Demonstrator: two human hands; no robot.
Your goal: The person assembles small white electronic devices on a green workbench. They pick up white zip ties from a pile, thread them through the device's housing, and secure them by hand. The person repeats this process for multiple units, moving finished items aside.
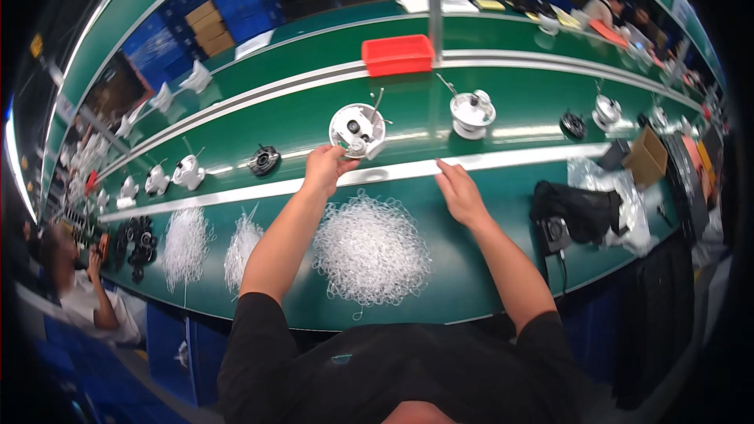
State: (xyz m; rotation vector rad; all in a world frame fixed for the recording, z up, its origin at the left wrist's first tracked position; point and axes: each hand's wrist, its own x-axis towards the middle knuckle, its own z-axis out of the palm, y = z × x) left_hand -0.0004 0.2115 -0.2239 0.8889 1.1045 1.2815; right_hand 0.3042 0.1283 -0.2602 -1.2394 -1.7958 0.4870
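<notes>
My left hand (323, 170) grips the lower rim of a white round plastic housing (339, 120), which is tilted so its inside faces me. Dark round parts and a small white part show inside it, and a thin wire sticks up from its top. My right hand (462, 195) is apart from everything, over the pale rail, its fingers stretched out. Beyond it a second white housing (472, 127) stands on the green belt, with a wire rising from it. Between my forearms lies a large heap of thin white looped pieces (372, 249).
A red bin (397, 56) stands beyond the belt. More white housings (188, 173) and black round parts (265, 160) sit along it. Smaller white heaps (187, 245) lie left. A black cloth (576, 210) and clear plastic bag (635, 216) lie right. Co-workers (102, 306) are around.
</notes>
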